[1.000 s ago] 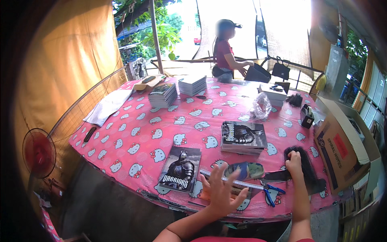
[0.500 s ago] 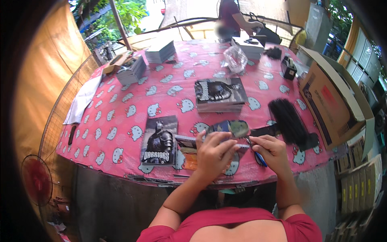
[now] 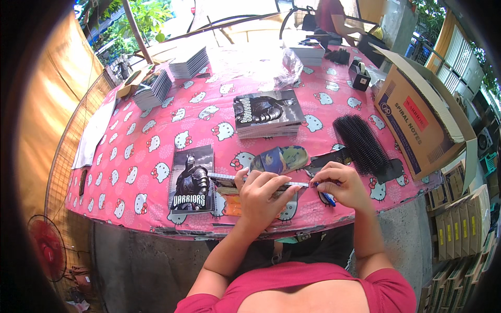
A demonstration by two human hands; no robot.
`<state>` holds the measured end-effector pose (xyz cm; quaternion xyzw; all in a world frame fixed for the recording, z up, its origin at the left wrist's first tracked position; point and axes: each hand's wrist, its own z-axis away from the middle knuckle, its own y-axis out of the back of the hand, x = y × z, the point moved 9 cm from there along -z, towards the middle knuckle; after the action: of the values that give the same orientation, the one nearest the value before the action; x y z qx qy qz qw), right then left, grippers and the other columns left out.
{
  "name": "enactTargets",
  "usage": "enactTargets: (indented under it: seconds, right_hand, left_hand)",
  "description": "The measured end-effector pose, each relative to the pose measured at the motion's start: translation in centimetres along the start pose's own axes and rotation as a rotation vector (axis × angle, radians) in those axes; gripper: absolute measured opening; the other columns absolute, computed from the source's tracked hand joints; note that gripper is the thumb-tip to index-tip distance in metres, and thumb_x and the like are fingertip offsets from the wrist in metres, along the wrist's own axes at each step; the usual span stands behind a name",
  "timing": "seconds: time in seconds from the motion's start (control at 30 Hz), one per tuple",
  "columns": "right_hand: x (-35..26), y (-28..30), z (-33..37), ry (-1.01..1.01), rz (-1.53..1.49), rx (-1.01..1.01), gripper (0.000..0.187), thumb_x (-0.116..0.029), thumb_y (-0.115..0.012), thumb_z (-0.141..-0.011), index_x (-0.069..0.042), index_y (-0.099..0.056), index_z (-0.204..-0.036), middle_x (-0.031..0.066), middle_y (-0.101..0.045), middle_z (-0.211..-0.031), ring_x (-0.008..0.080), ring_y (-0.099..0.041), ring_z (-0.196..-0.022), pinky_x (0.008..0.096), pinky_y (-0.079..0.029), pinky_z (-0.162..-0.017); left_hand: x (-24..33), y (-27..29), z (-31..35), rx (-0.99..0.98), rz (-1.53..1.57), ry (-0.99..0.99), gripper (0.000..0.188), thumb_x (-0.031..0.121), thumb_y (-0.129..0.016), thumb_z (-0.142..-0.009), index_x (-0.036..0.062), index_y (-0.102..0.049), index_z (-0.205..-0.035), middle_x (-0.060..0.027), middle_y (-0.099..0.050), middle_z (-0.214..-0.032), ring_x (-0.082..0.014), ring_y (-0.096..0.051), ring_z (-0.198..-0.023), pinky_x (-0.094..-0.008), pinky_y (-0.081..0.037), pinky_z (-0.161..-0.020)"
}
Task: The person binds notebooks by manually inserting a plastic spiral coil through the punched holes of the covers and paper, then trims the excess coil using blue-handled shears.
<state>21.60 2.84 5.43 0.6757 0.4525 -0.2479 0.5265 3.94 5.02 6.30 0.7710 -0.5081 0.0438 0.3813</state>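
Observation:
My left hand (image 3: 262,194) is closed around a notebook (image 3: 224,181) standing on edge, its bound spine facing up. Its fingers lie over the spine and hide much of the cover. My right hand (image 3: 342,186) is closed at the right end of that spine, thumb and forefinger pinched together. A blue-handled tool (image 3: 327,199) shows in and below the right hand; its working end is hidden. To the left, a spiral notebook (image 3: 192,180) with an armoured figure on its dark cover lies flat. Just beyond my hands is a blue, camouflage-patterned slipper-shaped thing (image 3: 280,159).
A stack of notebooks (image 3: 269,112) stands mid-table, with more stacks (image 3: 152,91) farther back. A heap of black spiral coils (image 3: 362,146) lies right, beside an open cardboard box (image 3: 417,115). A tape dispenser (image 3: 360,75) stands behind. Another person (image 3: 332,18) is at the far side.
The whole view has shifted, so the table's things sit farther left and higher. My right fingers have curled more at the spine's end. My left hand keeps hold of the notebook.

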Motion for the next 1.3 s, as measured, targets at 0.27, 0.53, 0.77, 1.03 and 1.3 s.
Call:
enactTargets:
  seconds: [0.27, 0.53, 0.77, 1.03, 1.3]
  right_hand:
    - [0.4, -1.5, 0.2, -0.203, -0.059, -0.017, 0.014, -0.01, -0.066, -0.086, -0.001, -0.063, -0.096, 0.0068, -0.057, -0.073, 0.0143, -0.057, -0.065, 0.0303, -0.047, -0.062]
    - [-4.0, -2.0, 0.5, 0.106, 0.396, 0.247, 0.011, -0.011, -0.067, -0.083, -0.004, -0.06, -0.088, 0.0119, -0.059, -0.08, 0.0289, -0.06, -0.072, 0.0377, -0.046, -0.057]
    - [-3.9, -3.0, 0.3, 0.102, 0.418, 0.228, 0.016, -0.01, -0.069, -0.08, -0.002, -0.058, -0.087, 0.013, -0.058, -0.081, 0.0299, -0.059, -0.071, 0.0374, -0.045, -0.06]
    - [-3.5, -3.2, -0.3, 0.108, 0.303, 0.22, 0.014, -0.011, -0.068, -0.081, 0.0, -0.061, -0.085, 0.0136, -0.06, -0.081, 0.0277, -0.061, -0.074, 0.0364, -0.046, -0.06]
    - [0.2, -1.3, -3.8, -0.131, 0.152, -0.183, 0.033, -0.014, -0.071, -0.076, 0.002, -0.065, -0.104, 0.0165, -0.066, -0.097, 0.0292, -0.065, -0.089, 0.0355, -0.05, -0.079]
  left_hand:
    - [-0.4, -0.2, 0.2, -0.009, -0.025, 0.017, 0.02, 0.032, -0.077, -0.074, 0.016, -0.07, -0.084, 0.0029, -0.065, -0.08, -0.016, -0.058, -0.077, -0.0388, -0.03, -0.091]
    - [-0.1, 0.1, 0.8, -0.01, -0.025, -0.02, 0.022, 0.032, -0.075, -0.075, 0.0159, -0.068, -0.088, 0.0025, -0.063, -0.083, -0.0174, -0.059, -0.083, -0.0419, -0.032, -0.095]
    - [-0.7, 0.2, 1.2, 0.055, 0.005, 0.004, 0.021, 0.029, -0.079, -0.071, 0.0182, -0.07, -0.088, 0.0054, -0.065, -0.082, -0.013, -0.06, -0.083, -0.0408, -0.032, -0.094]
    - [-0.9, 0.2, 1.1, 0.063, 0.028, 0.002, 0.02, 0.029, -0.076, -0.074, 0.0163, -0.069, -0.087, 0.0034, -0.064, -0.081, -0.0149, -0.059, -0.082, -0.0406, -0.032, -0.095]
    - [-1.0, 0.2, 2.2, 0.02, 0.04, 0.001, 0.023, 0.03, -0.077, -0.072, 0.0163, -0.07, -0.089, 0.0041, -0.067, -0.085, -0.0129, -0.062, -0.085, -0.0399, -0.033, -0.096]
